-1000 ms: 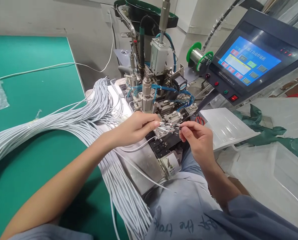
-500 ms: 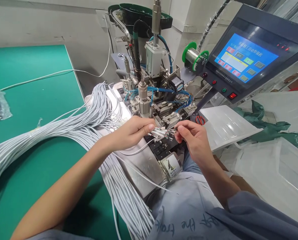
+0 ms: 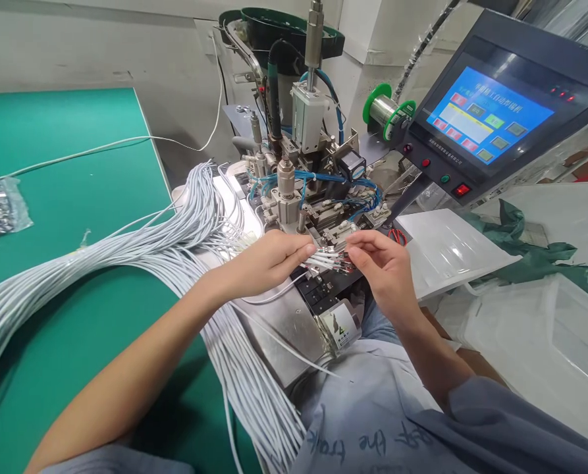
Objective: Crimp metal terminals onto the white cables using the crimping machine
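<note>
My left hand (image 3: 274, 262) is closed round a small bunch of white cables (image 3: 326, 259). Their stripped ends, with bare wires and bits of dark and red colour, stick out to the right past my thumb. At those ends my right hand (image 3: 385, 271) has thumb and fingers pinched together on the wire tips; exactly which wires lie between the fingers is hidden. Both hands are just in front of the metal fixtures of a bench machine (image 3: 298, 191). A thick bundle of white cables (image 3: 126, 253) spreads beneath and left of my left arm, and part of it hangs toward my lap.
A control panel (image 3: 496, 125) with a lit screen stands at the right, beside a green-rimmed solder spool (image 3: 385, 110). Red-handled scissors (image 3: 397, 237) lie near a white tray (image 3: 452, 250). On the green table (image 3: 66, 151) sits a plastic bag of small metal parts (image 3: 0, 207).
My left hand has shifted slightly right with the cables, closer to my right hand. The right-hand fingers have moved slightly at the wire ends. The whole view has shifted a little.
</note>
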`<control>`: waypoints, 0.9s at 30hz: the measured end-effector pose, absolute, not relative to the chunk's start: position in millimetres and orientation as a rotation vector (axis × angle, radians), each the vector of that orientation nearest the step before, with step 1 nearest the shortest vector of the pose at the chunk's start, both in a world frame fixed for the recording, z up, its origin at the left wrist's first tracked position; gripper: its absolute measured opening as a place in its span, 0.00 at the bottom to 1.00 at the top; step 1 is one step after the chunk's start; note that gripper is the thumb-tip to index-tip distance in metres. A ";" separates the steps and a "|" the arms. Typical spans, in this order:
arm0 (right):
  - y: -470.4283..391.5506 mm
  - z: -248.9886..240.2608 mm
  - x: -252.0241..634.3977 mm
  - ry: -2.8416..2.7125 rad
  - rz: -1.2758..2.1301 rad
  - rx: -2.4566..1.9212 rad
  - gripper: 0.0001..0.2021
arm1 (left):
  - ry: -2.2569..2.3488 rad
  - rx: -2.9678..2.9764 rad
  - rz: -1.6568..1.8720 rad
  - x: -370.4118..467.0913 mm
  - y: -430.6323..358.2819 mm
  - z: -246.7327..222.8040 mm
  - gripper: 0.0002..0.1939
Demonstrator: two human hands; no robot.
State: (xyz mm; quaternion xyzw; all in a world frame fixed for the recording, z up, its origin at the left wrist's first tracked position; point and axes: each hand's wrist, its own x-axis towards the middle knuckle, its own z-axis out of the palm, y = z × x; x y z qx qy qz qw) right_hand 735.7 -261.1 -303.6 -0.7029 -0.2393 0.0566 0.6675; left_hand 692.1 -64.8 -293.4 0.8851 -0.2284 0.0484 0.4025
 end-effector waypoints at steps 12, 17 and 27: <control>-254.1 -305.6 740.7 -0.584 0.199 -1.585 0.06 | -0.610 2.312 0.163 692.7 -69.0 -295.0 0.17; -247.9 -310.9 743.8 -0.573 0.171 -1.579 0.05 | -0.618 2.329 0.174 693.2 -69.0 -295.6 0.18; -255.9 -315.4 743.9 -0.497 0.258 -1.491 0.11 | -0.454 2.425 0.358 691.3 -72.6 -295.0 0.16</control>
